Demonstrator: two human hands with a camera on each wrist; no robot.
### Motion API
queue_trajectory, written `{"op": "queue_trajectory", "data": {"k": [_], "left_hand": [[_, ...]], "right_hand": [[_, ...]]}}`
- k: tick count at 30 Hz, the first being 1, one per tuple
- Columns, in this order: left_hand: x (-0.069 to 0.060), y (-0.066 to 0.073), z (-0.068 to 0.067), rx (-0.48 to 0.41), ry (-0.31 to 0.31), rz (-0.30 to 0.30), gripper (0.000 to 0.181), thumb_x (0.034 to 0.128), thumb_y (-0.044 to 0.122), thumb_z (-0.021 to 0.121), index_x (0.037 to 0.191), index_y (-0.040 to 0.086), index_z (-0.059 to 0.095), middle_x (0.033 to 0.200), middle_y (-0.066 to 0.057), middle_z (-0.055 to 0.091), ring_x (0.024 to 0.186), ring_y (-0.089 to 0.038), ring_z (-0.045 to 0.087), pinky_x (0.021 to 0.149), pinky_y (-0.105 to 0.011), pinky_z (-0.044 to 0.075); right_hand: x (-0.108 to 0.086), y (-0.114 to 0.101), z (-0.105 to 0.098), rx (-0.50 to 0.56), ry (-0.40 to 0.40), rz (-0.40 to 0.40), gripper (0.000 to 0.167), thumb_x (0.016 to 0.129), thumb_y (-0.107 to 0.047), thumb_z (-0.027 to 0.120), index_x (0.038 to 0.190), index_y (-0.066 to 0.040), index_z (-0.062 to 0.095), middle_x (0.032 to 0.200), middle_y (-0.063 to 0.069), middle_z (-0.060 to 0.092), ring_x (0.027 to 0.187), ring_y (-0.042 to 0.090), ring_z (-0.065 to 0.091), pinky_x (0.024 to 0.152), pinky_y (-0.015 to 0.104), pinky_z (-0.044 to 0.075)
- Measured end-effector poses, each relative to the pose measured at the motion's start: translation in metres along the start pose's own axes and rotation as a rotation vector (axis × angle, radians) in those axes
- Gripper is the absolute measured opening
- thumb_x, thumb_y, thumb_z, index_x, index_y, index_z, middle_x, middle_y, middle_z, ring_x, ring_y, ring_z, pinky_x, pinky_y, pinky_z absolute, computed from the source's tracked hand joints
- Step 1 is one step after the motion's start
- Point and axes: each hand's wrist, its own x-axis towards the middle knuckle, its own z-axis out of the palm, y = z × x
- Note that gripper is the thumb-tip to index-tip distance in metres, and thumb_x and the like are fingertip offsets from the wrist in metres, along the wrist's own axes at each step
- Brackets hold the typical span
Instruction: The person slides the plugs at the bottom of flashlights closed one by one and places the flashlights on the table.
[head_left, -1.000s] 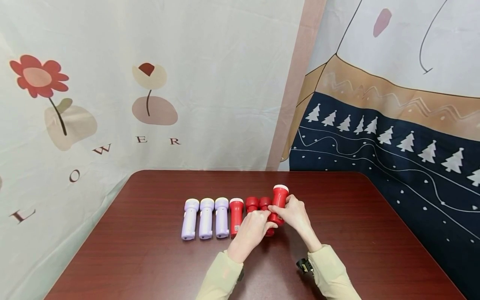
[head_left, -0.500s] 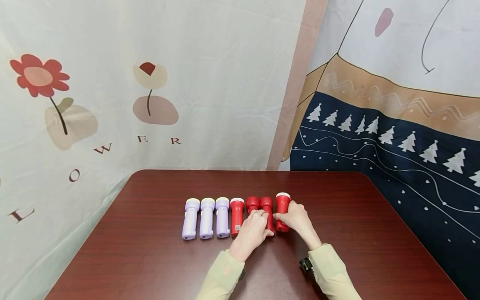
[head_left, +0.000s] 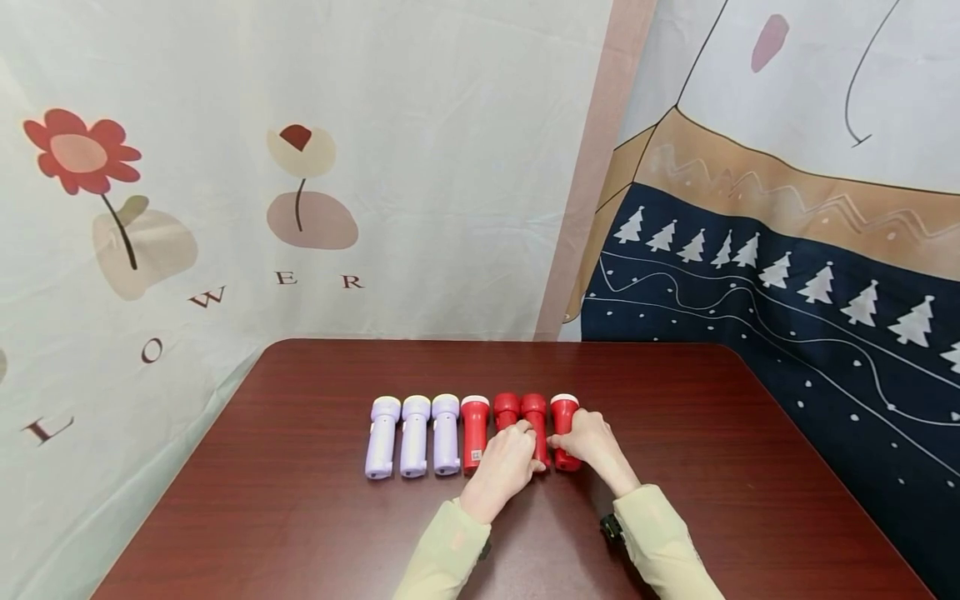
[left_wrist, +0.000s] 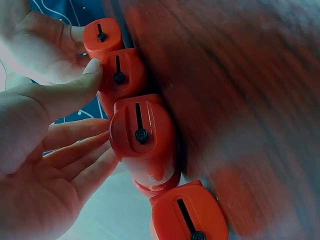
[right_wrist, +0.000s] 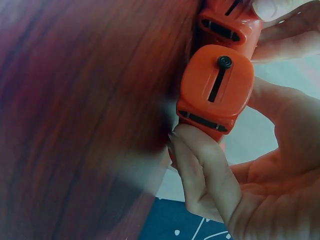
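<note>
In the head view, the rightmost red flashlight [head_left: 563,410] has a white rim and lies at the end of a row. My right hand [head_left: 595,442] grips it between thumb and fingers; its orange-red end [right_wrist: 216,75] faces the right wrist camera. My left hand [head_left: 508,460] rests on two all-red flashlights, the left one [head_left: 506,406] and the right one [head_left: 533,406], partly covering both. In the left wrist view, its thumb [left_wrist: 92,72] touches one flashlight and its fairly straight fingers [left_wrist: 95,145] touch the neighbouring one [left_wrist: 145,127].
Left of my hands lie a white-rimmed red flashlight [head_left: 474,425] and three lavender flashlights [head_left: 413,433], side by side. All are on a dark red-brown wooden table [head_left: 315,517]. Printed cloths [head_left: 450,167] hang behind and to the right.
My right hand has lowered the white-rimmed red flashlight from a raised position over the row's right side to the row's right end. My left hand has stayed nearly still.
</note>
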Motion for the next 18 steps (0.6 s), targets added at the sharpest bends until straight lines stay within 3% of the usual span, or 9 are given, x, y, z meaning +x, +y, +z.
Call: {"op": "queue_trajectory", "data": {"k": [8,18], "left_hand": [[-0.0008,0.0004,-0.0003,-0.017,-0.001,-0.004,0.025,0.0705,0.028,0.082,0.077,0.01,0.066,0.088,-0.001,0.062,0.067,-0.016,0.06,0.06,-0.023,0.052],[-0.0007,0.0017,-0.0005,-0.029,-0.01,-0.014,0.025,0.0707,0.028,0.082,0.078,0.01,0.066,0.089,-0.001,0.062,0.068,-0.016,0.06,0.06,-0.024,0.052]], "right_hand": [[-0.0023,0.0004,0.0032,-0.036,0.038,-0.061,0.03,0.074,-0.029,0.076,0.072,-0.005,0.059,0.063,0.009,0.058,0.054,0.02,0.055,0.054,0.033,0.046],[-0.006,0.0014,-0.0013,-0.009,-0.021,-0.013,0.034,0.077,-0.035,0.074,0.078,-0.003,0.061,0.063,0.008,0.058,0.054,0.018,0.054,0.054,0.029,0.044]]}}
